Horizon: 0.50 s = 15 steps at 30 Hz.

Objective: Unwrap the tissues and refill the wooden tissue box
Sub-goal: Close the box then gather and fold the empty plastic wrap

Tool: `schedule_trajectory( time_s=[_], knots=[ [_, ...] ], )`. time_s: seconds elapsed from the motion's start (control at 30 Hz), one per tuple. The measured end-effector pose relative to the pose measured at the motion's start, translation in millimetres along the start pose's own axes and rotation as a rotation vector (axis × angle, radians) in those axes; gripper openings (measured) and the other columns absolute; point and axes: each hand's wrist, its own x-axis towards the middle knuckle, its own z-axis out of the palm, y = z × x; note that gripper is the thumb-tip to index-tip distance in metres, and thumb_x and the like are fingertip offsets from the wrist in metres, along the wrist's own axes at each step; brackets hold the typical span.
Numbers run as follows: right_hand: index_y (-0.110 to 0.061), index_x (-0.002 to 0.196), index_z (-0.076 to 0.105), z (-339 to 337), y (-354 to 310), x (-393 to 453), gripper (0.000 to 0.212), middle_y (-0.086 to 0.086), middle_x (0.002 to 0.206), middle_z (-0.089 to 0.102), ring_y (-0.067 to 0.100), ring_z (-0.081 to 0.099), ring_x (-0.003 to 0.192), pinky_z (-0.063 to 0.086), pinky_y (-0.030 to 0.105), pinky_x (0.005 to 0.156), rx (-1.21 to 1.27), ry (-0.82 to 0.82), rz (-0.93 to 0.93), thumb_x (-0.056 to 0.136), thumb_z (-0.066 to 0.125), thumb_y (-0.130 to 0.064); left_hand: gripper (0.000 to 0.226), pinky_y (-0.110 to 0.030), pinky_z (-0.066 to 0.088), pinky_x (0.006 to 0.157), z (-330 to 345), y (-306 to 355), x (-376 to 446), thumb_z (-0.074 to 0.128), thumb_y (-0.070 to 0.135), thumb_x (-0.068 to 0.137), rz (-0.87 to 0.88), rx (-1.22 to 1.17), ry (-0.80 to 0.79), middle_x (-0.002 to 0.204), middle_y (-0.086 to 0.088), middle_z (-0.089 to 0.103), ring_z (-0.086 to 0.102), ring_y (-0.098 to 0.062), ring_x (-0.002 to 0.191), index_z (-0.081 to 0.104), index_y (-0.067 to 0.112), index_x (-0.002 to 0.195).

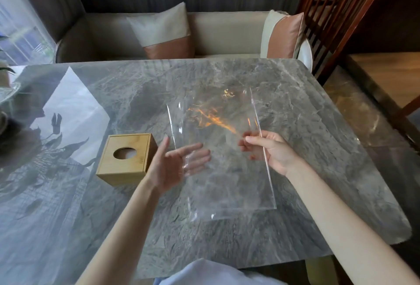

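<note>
Two hands are in view. Right hand (270, 151) pinches the right edge of one clear plastic wrapper (223, 155) between thumb and fingers, and holds it above the desk (318, 107). Left hand (176, 162) is spread, palm turned up and to the right, its fingers under or behind the left part of the sheet; whether they touch it I cannot tell.

There is one wrapper, a flat transparent sheet. Its long axis runs away from the person, a little tilted, with the far end higher on the picture and the near end low over the desk. Orange reflections show on its far half.

One wooden tissue box (126, 161) stands on the desk just left of the left hand. It is upright, and its round opening points up. Something pale shows inside the hole.

Behind the desk stands one sofa (227, 32) with two cushions (163, 30).
</note>
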Motion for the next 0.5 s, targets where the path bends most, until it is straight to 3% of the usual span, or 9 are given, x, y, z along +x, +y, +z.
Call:
schedule_trajectory(
  time_s=[0.07, 0.13, 0.2, 0.3, 0.4, 0.47, 0.5],
  knots=[
    [-0.012, 0.081, 0.067, -2, 11, 2, 0.016, 0.003, 0.065, 0.074, 0.011, 0.068, 0.056, 0.051, 0.020, 0.046, 0.016, 0.036, 0.045, 0.084, 0.056, -0.001, 0.071, -0.029, 0.059, 0.072, 4, -6, -1, 0.078, 0.038, 0.063, 0.038, 0.099, 0.108, 0.098, -0.013, 0.074, 0.071, -0.023, 0.091, 0.058, -0.003, 0.117],
    [-0.010, 0.086, 0.066, -4, 19, 3, 0.012, 0.004, 0.066, 0.075, 0.012, 0.069, 0.057, 0.055, 0.023, 0.049, 0.005, 0.058, 0.084, 0.084, 0.057, -0.003, 0.045, -0.022, 0.058, 0.063, 7, -9, -2, 0.061, 0.005, 0.081, 0.079, 0.184, 0.239, 0.081, -0.007, 0.077, 0.073, -0.016, 0.076, 0.050, -0.010, 0.122],
    [-0.009, 0.089, 0.064, -5, 23, 1, 0.010, 0.003, 0.065, 0.074, 0.011, 0.069, 0.057, 0.055, 0.021, 0.050, -0.045, 0.059, 0.103, 0.086, 0.056, -0.005, 0.037, -0.020, 0.057, 0.057, 6, -11, -5, 0.048, -0.010, 0.086, 0.089, 0.165, 0.305, 0.071, -0.007, 0.076, 0.073, -0.013, 0.065, 0.046, -0.009, 0.123],
    [-0.008, 0.102, 0.059, -7, 26, -2, 0.017, 0.003, 0.067, 0.075, 0.010, 0.070, 0.058, 0.054, 0.020, 0.050, -0.152, 0.099, 0.109, 0.086, 0.058, -0.006, 0.053, -0.024, 0.059, 0.064, 3, -10, -6, 0.044, -0.013, 0.087, 0.127, 0.065, 0.331, 0.076, -0.013, 0.075, 0.073, -0.019, 0.071, 0.031, -0.001, 0.137],
    [-0.025, 0.123, 0.039, -4, 29, -2, 0.049, 0.015, 0.077, 0.069, 0.010, 0.068, 0.053, 0.053, 0.021, 0.047, -0.135, 0.212, 0.029, 0.084, 0.061, -0.002, 0.075, -0.020, 0.057, 0.058, 0, -11, -6, 0.043, -0.013, 0.088, 0.174, 0.125, 0.363, 0.076, -0.010, 0.076, 0.073, -0.015, 0.069, 0.008, 0.017, 0.147],
    [-0.035, 0.125, 0.034, -3, 31, -2, 0.060, 0.018, 0.077, 0.067, 0.011, 0.067, 0.052, 0.052, 0.020, 0.048, -0.124, 0.249, -0.037, 0.084, 0.060, 0.000, 0.070, -0.018, 0.055, 0.057, -1, -12, -6, 0.051, -0.009, 0.086, 0.188, 0.282, 0.393, 0.075, -0.003, 0.076, 0.072, -0.009, 0.067, 0.024, 0.019, 0.144],
    [-0.032, 0.125, 0.041, -3, 31, -4, 0.054, 0.016, 0.075, 0.068, 0.011, 0.066, 0.052, 0.053, 0.020, 0.050, -0.143, 0.250, -0.054, 0.085, 0.060, -0.001, 0.062, -0.017, 0.055, 0.059, 1, -12, -6, 0.056, -0.005, 0.084, 0.184, 0.379, 0.400, 0.077, 0.000, 0.075, 0.071, -0.006, 0.067, 0.037, 0.015, 0.139]
  ],
)
